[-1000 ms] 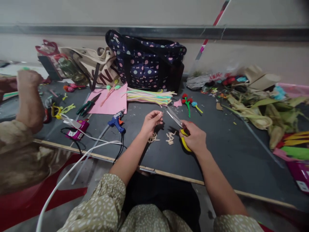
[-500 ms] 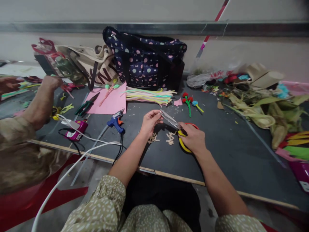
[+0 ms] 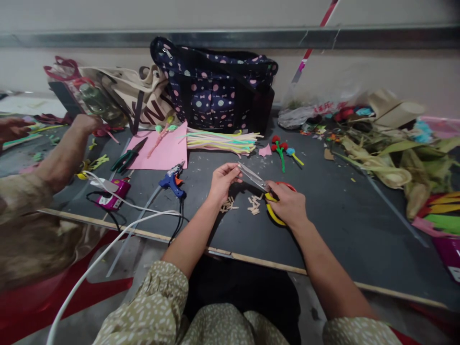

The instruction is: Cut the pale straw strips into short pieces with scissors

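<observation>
My right hand [image 3: 289, 203] grips a pair of scissors [image 3: 254, 177] with red and yellow handles, its blades pointing up and left over the dark table. At the blade tips, my left hand [image 3: 224, 181] is closed in a pinch; whatever lies between its fingers is too small to make out. Below the hands lie two little piles of short pale pieces, a left pile [image 3: 228, 205] by my left wrist and a right pile [image 3: 255, 205] beside the yellow handle. Beyond the scissors rest a red-and-green pipe-cleaner flower [image 3: 279, 152] and a blue one with a yellow stem [image 3: 294, 156].
A blue glue gun [image 3: 172, 181], pliers [image 3: 128, 155] and pink sheet [image 3: 168, 160] lie to the left. Pipe cleaners [image 3: 223, 142] stretch before a dotted bag [image 3: 215, 91]. Dried husks [image 3: 386, 167] cover the right side. A co-worker's arm [image 3: 66, 148] reaches in at left, near a white cable [image 3: 97, 268].
My hands and the scissors hold almost the same pose. The co-worker's near hand at left has shifted slightly to the right, and the view has moved a little.
</observation>
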A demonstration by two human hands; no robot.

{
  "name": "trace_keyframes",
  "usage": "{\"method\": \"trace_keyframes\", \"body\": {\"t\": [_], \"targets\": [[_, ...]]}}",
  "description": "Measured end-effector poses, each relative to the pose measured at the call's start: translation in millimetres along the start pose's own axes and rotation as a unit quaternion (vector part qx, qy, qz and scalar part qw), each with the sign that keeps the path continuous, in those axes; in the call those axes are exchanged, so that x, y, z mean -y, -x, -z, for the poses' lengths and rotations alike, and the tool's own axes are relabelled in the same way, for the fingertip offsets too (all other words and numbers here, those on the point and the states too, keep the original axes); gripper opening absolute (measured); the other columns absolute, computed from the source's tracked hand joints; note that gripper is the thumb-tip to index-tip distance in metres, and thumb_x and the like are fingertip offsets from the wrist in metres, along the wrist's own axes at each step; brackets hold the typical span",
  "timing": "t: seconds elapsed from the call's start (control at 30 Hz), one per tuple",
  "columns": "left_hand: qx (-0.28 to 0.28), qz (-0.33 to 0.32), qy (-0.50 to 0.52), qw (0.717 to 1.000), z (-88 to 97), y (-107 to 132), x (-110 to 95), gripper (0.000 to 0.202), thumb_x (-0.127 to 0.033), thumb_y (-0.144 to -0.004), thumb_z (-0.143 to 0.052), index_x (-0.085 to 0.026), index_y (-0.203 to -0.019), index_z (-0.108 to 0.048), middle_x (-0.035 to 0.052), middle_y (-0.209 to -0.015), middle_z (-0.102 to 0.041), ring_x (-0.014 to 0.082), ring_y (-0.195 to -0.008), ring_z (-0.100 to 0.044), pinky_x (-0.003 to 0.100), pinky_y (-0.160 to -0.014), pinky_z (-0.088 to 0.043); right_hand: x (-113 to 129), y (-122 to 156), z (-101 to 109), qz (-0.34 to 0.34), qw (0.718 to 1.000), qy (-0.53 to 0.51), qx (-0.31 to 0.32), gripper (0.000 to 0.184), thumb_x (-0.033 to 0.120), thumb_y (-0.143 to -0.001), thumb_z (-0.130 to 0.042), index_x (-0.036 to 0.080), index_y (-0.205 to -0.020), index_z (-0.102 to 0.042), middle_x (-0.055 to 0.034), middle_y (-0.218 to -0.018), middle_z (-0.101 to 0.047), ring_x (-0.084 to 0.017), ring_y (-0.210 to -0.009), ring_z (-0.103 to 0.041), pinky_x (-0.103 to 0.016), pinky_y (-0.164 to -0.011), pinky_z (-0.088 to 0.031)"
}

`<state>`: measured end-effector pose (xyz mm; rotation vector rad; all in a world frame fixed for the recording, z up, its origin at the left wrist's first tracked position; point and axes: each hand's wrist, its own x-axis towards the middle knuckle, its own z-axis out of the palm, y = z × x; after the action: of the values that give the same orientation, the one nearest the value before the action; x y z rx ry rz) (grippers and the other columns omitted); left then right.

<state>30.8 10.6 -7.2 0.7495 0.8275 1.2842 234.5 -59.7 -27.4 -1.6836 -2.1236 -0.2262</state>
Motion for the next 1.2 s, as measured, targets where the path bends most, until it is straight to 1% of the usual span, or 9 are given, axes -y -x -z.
{"method": "trace_keyframes", "body": {"t": [0.3,0.53,0.93,1.03,1.2], "targets": [[-0.008,0.009,0.003,1.000,0.6,0.1,-0.2,0.029,-0.029,-0.058,-0.083,-0.014,-0.077,-0.067,-0.0006,-0.069,-0.062,0.0089,-0.059,-0.059,0.022,-0.054,-0.051,0.7,-0.4,-0.2,0.003,1.000,0.005,0.005,0.030,0.027,-0.086,-0.049,0.024,-0.110,-0.066,-0.0015,-0.085,-0.067,-0.013,-0.074,-0.056,-0.025,-0.057,-0.028],[-0.009,0.011,-0.006,1.000,0.1,0.4,-0.5,0.028,-0.030,-0.058,-0.082,-0.014,-0.075,-0.066,-0.0010,-0.068,-0.061,0.0084,-0.059,-0.059,0.021,-0.054,-0.050,0.2,-0.6,0.0,0.008,1.000,0.008,0.005,0.029,0.027,-0.085,-0.048,0.024,-0.108,-0.066,-0.0004,-0.082,-0.067,-0.012,-0.071,-0.055,-0.025,-0.057,-0.028],[-0.010,0.010,-0.010,1.000,-1.1,1.0,-1.9,0.026,-0.029,-0.061,-0.080,-0.015,-0.076,-0.066,-0.0011,-0.067,-0.060,0.0090,-0.060,-0.059,0.022,-0.054,-0.050,1.4,-1.0,0.9,-0.005,1.000,-0.005,0.024,0.028,0.026,-0.084,-0.048,0.024,-0.106,-0.066,-0.0006,-0.080,-0.066,-0.012,-0.070,-0.055,-0.025,-0.058,-0.029],[-0.010,0.011,-0.010,1.000,-1.1,1.0,-2.1,0.025,-0.029,-0.060,-0.080,-0.015,-0.076,-0.066,-0.0012,-0.067,-0.061,0.0087,-0.060,-0.058,0.021,-0.054,-0.050,0.8,-0.5,0.3,-0.003,1.000,-0.007,0.028,0.025,0.026,-0.085,-0.048,0.025,-0.102,-0.066,0.0000,-0.079,-0.065,-0.012,-0.070,-0.055,-0.025,-0.057,-0.028],[-0.009,0.013,-0.009,1.000,-1.0,1.8,-2.4,0.025,-0.029,-0.060,-0.080,-0.015,-0.074,-0.065,-0.0009,-0.067,-0.062,0.0084,-0.060,-0.059,0.020,-0.054,-0.050,0.6,0.3,0.1,-0.003,0.999,-0.003,0.033,0.025,0.027,-0.085,-0.048,0.024,-0.101,-0.066,-0.0006,-0.079,-0.065,-0.012,-0.070,-0.054,-0.026,-0.056,-0.026]]}}
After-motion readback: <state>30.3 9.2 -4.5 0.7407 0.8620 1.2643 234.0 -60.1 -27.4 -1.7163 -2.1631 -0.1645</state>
